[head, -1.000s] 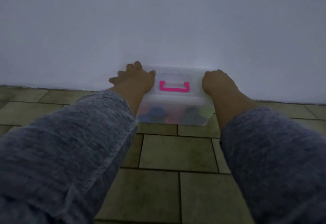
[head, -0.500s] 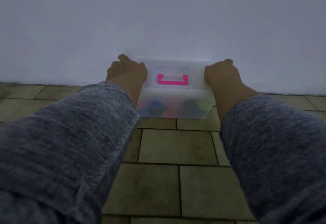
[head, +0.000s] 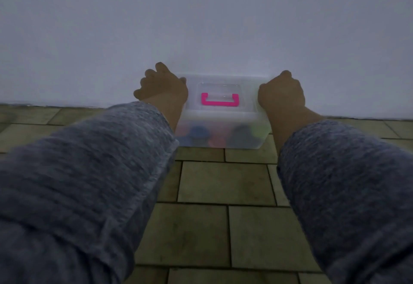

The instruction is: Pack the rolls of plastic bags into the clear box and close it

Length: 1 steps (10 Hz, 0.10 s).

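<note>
The clear box (head: 223,123) sits on the floor (head: 223,183), pushed up against the base of the wall (head: 201,26), straight ahead of you between your two hands. It is a rectangular tub of frosted, see-through plastic with rounded corners. Its lid (head: 248,87) is down and has a raised panel in the middle. One bright pink handle (head: 220,100), a flat squared U, lies folded on that panel.

Through the front wall you can see the rolls of plastic bags (head: 197,132) inside as soft, rounded patches of colour. There are four: blue, pink-red, dark and pale green. The plastic blurs them too much to count the rolls themselves.

Your left hand (head: 162,85) is on the box's left end, fingers curled down over the edge and thumb lying on the lid. Your right hand (head: 281,92) grips the right end the same way, bunched tight with its knuckles up.

Both arms wear a mottled grey knit, one left sleeve (head: 78,183) and one right sleeve (head: 348,183). The floor is dull olive rectangular tiles with dark joints; the wall is plain, smooth and pale.
</note>
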Motion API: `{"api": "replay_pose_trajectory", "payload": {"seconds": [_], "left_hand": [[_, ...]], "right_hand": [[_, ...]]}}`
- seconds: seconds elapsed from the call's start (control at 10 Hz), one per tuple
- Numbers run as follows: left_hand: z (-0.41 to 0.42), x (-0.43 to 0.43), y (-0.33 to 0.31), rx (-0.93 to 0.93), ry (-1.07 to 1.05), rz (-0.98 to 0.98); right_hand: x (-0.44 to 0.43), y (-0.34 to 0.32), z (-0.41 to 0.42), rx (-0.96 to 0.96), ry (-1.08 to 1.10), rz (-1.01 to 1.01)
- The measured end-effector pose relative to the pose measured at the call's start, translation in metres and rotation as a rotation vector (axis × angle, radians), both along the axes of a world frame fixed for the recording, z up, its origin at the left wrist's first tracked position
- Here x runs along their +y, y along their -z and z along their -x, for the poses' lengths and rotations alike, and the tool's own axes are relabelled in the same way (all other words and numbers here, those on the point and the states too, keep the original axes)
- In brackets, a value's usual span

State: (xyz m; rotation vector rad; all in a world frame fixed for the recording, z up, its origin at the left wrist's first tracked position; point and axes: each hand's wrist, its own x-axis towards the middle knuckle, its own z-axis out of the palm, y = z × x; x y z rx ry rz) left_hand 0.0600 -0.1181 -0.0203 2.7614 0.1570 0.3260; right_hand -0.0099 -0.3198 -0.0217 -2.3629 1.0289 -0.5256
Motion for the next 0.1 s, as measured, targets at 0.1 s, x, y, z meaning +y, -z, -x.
{"api": "replay_pose_trajectory", "payload": {"seconds": [0.1], "left_hand": [[-0.0073, 0.0059, -0.0213, -0.013, -0.023, 0.081]], "right_hand": [[-0.0063, -0.0176, 0.0008, -0.043, 0.009, -0.095]]}}
